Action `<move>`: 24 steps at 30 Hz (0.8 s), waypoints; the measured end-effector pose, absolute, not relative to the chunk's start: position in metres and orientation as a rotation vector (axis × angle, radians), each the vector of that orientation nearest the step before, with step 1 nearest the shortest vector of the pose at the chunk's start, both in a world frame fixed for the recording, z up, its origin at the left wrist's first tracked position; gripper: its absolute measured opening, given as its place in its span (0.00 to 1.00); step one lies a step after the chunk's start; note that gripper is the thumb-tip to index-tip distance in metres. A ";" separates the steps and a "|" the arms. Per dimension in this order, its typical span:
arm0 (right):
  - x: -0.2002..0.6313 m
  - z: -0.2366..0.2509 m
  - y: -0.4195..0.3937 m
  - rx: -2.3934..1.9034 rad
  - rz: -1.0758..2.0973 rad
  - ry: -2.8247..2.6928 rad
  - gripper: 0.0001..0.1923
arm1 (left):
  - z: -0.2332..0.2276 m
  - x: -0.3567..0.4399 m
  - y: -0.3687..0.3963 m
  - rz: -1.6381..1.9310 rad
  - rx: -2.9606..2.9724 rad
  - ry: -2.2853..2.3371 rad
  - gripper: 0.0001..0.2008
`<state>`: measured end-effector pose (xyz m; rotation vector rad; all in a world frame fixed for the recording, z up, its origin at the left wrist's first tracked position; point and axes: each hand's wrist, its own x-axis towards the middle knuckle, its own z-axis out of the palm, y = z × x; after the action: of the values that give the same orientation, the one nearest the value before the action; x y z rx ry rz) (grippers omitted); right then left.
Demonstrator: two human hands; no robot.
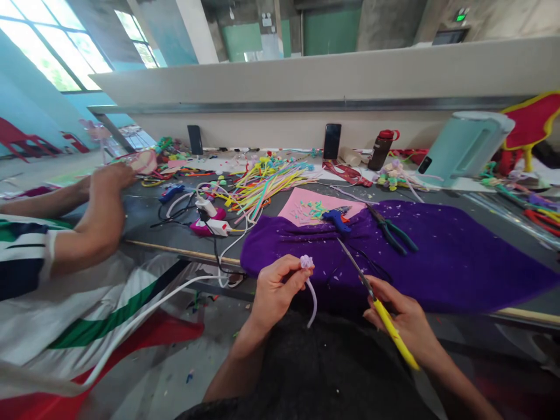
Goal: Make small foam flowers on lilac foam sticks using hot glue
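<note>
Left hand (275,290) closed around a small pale lilac flower (307,262) of fuzzy pipe cleaner, pinched between thumb and fingertips. Bloom a tight little knot of loops, sitting just above the thumb; thin white-lilac stem curving down from it and hanging free below the hand. Held in the air just in front of the table edge (184,252), at the near rim of the purple felt cloth (459,256).

Right hand (400,315) clamped on yellow-handled scissors (371,294), blades together and pointing up-left over the cloth, tips near the flower but apart from it.

On the cloth: dark pliers (391,230), a blue glue gun (336,220), a pink sheet (306,207) with small scraps. Beyond, a heap of coloured pipe cleaners (262,181).

At left, another person's arm (94,224) in a striped sleeve, resting on the table.
</note>
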<state>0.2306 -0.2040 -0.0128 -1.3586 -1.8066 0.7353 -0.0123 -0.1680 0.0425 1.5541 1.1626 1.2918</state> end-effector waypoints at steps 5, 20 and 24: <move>0.260 0.004 -0.184 -1.538 0.476 -1.871 0.28 | 0.038 -0.012 -0.163 1.228 1.247 1.092 0.07; 0.372 0.030 -0.109 -2.206 -0.339 -1.680 0.28 | -0.003 -0.019 -0.146 1.157 1.044 1.099 0.08; 0.402 0.025 -0.076 -2.364 -0.269 -1.751 0.27 | -0.008 -0.016 -0.144 1.137 1.045 1.120 0.08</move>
<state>0.4024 -0.0759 0.0251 -2.3638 -1.7506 -0.2689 -0.0165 -0.1438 -0.0077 1.0449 1.1196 1.1366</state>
